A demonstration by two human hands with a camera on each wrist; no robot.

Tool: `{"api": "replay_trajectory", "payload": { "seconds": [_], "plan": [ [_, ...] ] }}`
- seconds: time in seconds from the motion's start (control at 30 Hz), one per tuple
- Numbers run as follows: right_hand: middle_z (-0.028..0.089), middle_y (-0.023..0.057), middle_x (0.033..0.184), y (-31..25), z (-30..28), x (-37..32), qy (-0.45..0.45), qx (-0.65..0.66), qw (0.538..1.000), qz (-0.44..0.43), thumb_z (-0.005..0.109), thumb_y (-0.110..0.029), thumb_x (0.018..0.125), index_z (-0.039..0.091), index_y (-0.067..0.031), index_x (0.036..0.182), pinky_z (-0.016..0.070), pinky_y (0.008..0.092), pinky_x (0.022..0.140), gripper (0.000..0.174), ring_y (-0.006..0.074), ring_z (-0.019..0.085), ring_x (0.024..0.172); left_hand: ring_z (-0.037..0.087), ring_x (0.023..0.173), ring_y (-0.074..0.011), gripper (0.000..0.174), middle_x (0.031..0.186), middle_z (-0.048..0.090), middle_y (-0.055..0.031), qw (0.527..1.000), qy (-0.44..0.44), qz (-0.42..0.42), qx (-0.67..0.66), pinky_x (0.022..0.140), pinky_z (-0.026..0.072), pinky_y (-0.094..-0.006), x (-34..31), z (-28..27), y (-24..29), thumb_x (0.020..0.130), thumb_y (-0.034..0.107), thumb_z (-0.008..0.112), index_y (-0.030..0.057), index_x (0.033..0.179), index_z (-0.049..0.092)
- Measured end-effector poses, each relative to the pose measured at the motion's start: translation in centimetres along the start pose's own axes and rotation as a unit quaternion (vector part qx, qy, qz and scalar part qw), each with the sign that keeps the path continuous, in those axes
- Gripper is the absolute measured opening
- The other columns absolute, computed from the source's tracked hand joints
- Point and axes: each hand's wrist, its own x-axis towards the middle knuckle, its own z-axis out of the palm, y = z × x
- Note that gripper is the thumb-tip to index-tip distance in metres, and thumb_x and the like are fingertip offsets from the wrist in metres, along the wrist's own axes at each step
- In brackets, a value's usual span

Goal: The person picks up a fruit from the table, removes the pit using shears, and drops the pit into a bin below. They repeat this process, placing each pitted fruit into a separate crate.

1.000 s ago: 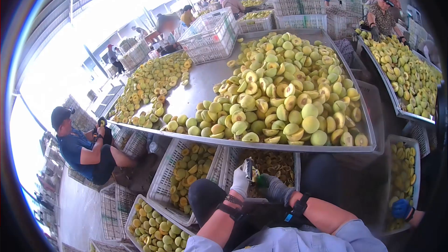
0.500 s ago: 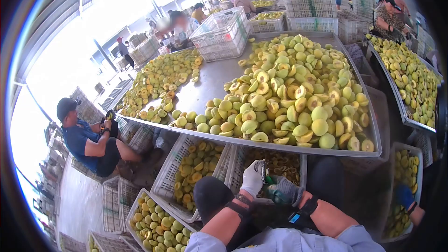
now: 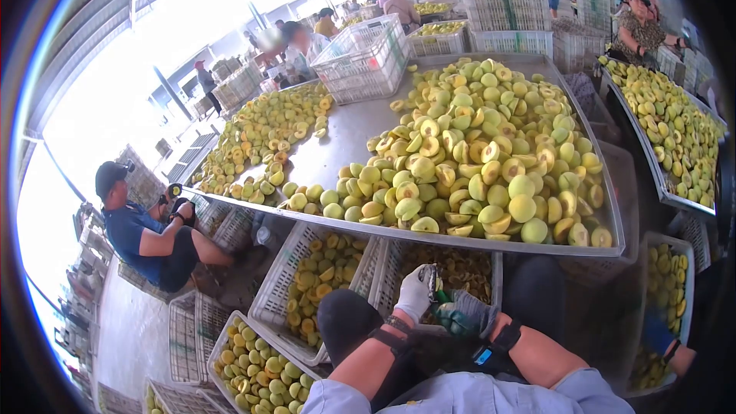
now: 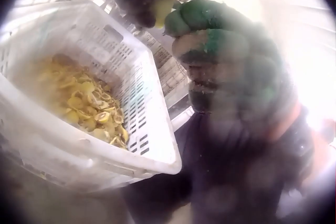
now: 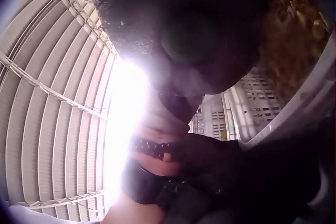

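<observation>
- Gripping a small metal blade tool (image 3: 432, 274), the white-gloved left hand (image 3: 415, 291) has its fingers curled round the handle. The blade stands upright, just left of the other hand.
- The grey-green-gloved right hand (image 3: 462, 314) is closed, its fingers curled round a yellow fruit piece (image 4: 163, 9). Only a sliver of the piece shows at the fingertips, in the left wrist view.
- Both hands sit near, over the person's lap, below the near rim of the steel sorting table (image 3: 460, 239). They are over the near edge of a white slatted plastic crate (image 4: 131, 103) that holds yellow scraps.
- A heap of halved yellow-green fruit (image 3: 475, 153) covers the table up to its near rim.
- Risk, blade slip: the tool works touching or just beside the right fingertips. A wet, slick piece could probably let the blade skid into the glove.
- Risk, dropped piece: the hands are at the crate's near edge, so a released piece may land on the lap instead of in the crate.
- Risk, spill: fruit at the table's near rim could roll off if the heap is jolted.
- The right wrist view is too blurred to confirm the grip.
</observation>
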Motion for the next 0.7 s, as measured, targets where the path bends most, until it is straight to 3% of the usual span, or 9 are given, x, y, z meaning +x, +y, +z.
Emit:
{"api": "replay_trajectory", "payload": {
  "seconds": [0.17, 0.27, 0.33, 0.5, 0.57, 0.7],
  "plan": [
    [0.045, -0.0026, 0.053, -0.7, 0.1, -0.7, -0.051, 0.160, 0.985, 0.050, 0.051, -0.016, 0.082, 0.050, -0.0109, 0.077, 0.0317, 0.0211, 0.033, 0.006, 0.0068, 0.039, 0.037, 0.055, 0.070, -0.0101, 0.020, 0.083, 0.058, -0.0039, 0.995, -0.045, -0.010, -0.094, 0.064, 0.0469, -0.0228, 0.6, -0.5, -0.4, 0.085, 0.006, 0.045, -0.0014, 0.101, 0.054],
    [0.040, -0.0055, 0.053, -0.3, 0.1, -0.6, -0.061, 0.167, 0.983, 0.039, 0.049, -0.015, 0.084, 0.051, -0.0132, 0.080, 0.0277, 0.0190, 0.035, 0.004, 0.0051, 0.035, 0.039, 0.056, 0.071, -0.0106, 0.020, 0.085, 0.058, -0.0043, 0.990, -0.056, -0.015, -0.131, 0.065, 0.0476, -0.0231, 1.4, -1.0, -1.8, 0.085, 0.006, 0.046, -0.0018, 0.102, 0.054],
    [0.042, -0.0042, 0.053, -1.3, 0.5, -1.0, -0.057, 0.165, 0.984, 0.039, 0.050, -0.015, 0.083, 0.050, -0.0126, 0.079, 0.0295, 0.0206, 0.034, 0.005, 0.0064, 0.037, 0.037, 0.056, 0.070, -0.0122, 0.021, 0.085, 0.059, -0.0045, 0.982, -0.081, -0.031, -0.165, 0.064, 0.0482, -0.0239, 2.2, -1.8, -2.8, 0.085, 0.007, 0.046, -0.0015, 0.102, 0.054],
    [0.044, -0.0023, 0.053, -1.7, 0.7, -0.6, -0.065, 0.182, 0.980, 0.046, 0.052, -0.015, 0.082, 0.050, -0.0120, 0.077, 0.0313, 0.0230, 0.034, 0.006, 0.0084, 0.038, 0.036, 0.057, 0.068, -0.0139, 0.020, 0.082, 0.059, -0.0050, 0.980, -0.060, -0.031, -0.186, 0.064, 0.0486, -0.0254, 2.0, -1.5, -2.4, 0.086, 0.009, 0.045, -0.0006, 0.101, 0.055],
    [0.040, -0.0042, 0.053, -1.2, 1.0, -0.7, -0.016, 0.127, 0.991, 0.047, 0.049, -0.014, 0.083, 0.049, -0.0140, 0.077, 0.0276, 0.0203, 0.034, 0.006, 0.0061, 0.034, 0.038, 0.057, 0.067, -0.0140, 0.020, 0.081, 0.059, -0.0052, 0.981, -0.039, -0.038, -0.185, 0.063, 0.0488, -0.0259, 2.0, -1.2, -2.7, 0.087, 0.010, 0.044, -0.0007, 0.100, 0.055],
    [0.040, -0.0048, 0.053, -0.9, 1.1, -0.7, -0.008, 0.139, 0.989, 0.044, 0.049, -0.015, 0.083, 0.048, -0.0146, 0.076, 0.0269, 0.0202, 0.034, 0.007, 0.0060, 0.034, 0.037, 0.057, 0.066, -0.0150, 0.018, 0.079, 0.058, -0.0052, 0.984, 0.014, -0.063, -0.163, 0.063, 0.0489, -0.0270, 3.0, -1.4, -4.8, 0.087, 0.013, 0.045, 0.0011, 0.093, 0.057]
  ]
}}
